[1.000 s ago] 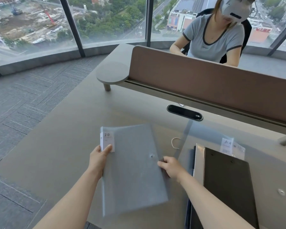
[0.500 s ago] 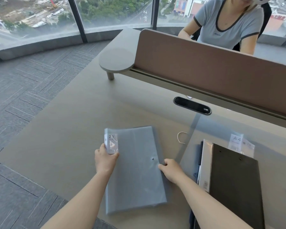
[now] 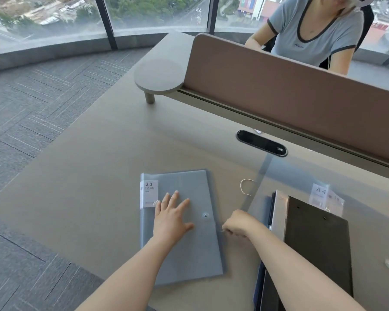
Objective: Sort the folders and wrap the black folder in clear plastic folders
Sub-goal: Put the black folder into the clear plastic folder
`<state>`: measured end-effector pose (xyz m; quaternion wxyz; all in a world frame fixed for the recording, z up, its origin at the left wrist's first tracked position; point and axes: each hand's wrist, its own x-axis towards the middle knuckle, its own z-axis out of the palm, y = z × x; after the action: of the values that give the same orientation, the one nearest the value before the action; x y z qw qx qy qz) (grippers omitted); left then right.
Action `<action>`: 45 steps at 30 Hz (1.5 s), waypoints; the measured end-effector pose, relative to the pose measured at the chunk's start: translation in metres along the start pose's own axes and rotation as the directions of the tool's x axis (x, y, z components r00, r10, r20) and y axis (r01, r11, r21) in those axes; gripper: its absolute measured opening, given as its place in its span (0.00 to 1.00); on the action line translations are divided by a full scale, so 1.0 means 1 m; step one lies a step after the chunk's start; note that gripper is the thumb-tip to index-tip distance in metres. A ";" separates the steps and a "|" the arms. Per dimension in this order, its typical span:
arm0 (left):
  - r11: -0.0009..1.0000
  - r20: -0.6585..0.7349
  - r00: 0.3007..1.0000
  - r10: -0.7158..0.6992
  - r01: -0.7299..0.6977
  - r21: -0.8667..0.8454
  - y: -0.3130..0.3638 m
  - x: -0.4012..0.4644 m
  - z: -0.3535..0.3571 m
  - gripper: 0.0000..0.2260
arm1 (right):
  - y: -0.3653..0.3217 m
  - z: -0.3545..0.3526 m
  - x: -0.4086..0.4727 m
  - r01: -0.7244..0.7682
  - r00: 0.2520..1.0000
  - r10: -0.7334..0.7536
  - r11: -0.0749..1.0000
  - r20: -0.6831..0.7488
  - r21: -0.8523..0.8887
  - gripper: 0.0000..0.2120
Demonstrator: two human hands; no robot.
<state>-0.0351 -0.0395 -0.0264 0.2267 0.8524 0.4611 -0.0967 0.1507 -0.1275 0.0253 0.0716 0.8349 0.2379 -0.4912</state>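
Observation:
A translucent grey plastic folder (image 3: pixel 189 250) with a white "20 pockets" label and a snap button lies flat on the desk. My left hand (image 3: pixel 172 218) rests palm down on it, fingers spread. My right hand (image 3: pixel 238 224) pinches the folder's right edge with curled fingers. To the right lies a black folder (image 3: pixel 317 248) on a stack of other folders, under a large clear plastic folder (image 3: pixel 346 194) with an "A4" label.
A loose elastic loop (image 3: pixel 245 186) lies between the folders. A brown divider panel (image 3: pixel 290 86) and a black cable port (image 3: pixel 262 142) stand behind. Another person sits across the desk. The desk edge (image 3: pixel 61 151) runs along the left above carpet.
The grey folder has been lowered flat onto the desk. My left hand let go of its labelled corner and now lies flat on top. My right hand stays at the right edge.

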 end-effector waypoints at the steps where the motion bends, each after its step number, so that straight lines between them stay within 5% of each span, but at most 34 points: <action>1: 1.000 -0.003 1.000 0.003 -0.003 0.010 0.000 0.000 0.000 0.35 | -0.002 -0.003 0.000 -0.019 1.000 0.020 0.997 -0.004 0.071 0.10; 4: 1.000 -0.009 1.000 0.014 -0.013 0.027 -0.001 0.001 -0.001 0.35 | -0.014 -0.005 0.013 -0.046 0.996 0.062 0.971 -0.058 0.236 0.05; 9: 1.000 -0.005 1.000 0.014 -0.014 0.022 0.000 0.000 -0.004 0.35 | -0.032 0.008 0.033 0.070 0.983 -0.027 0.969 -0.181 0.238 0.12; 17: 1.000 0.021 1.000 0.005 -0.005 -0.005 -0.003 -0.001 -0.004 0.34 | -0.062 0.027 0.035 0.171 0.921 -0.215 0.972 -0.324 -0.159 0.11; 26: 1.000 0.024 1.000 0.005 -0.005 -0.007 -0.006 -0.001 -0.003 0.33 | -0.063 0.051 0.017 0.347 0.814 -0.529 0.774 -0.241 -0.529 0.12; 32: 1.000 0.036 0.999 -0.002 0.002 0.002 -0.006 -0.001 -0.004 0.34 | -0.032 0.060 0.011 0.395 0.812 -0.506 0.843 -0.290 -0.364 0.09; 39: 1.000 0.044 0.999 -0.002 0.002 0.013 -0.005 -0.002 -0.006 0.34 | -0.003 0.048 0.018 0.275 0.905 -0.248 0.961 -0.345 0.032 0.12; 45: 1.000 0.041 0.999 0.008 -0.009 0.011 -0.005 -0.002 -0.005 0.35 | -0.014 0.030 0.029 0.258 0.914 -0.230 0.965 -0.336 0.043 0.14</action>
<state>-0.0405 -0.0360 -0.0230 0.2319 0.8534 0.4523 -0.1156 0.1324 -0.1167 -0.0129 -0.0672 0.8709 0.3272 -0.3605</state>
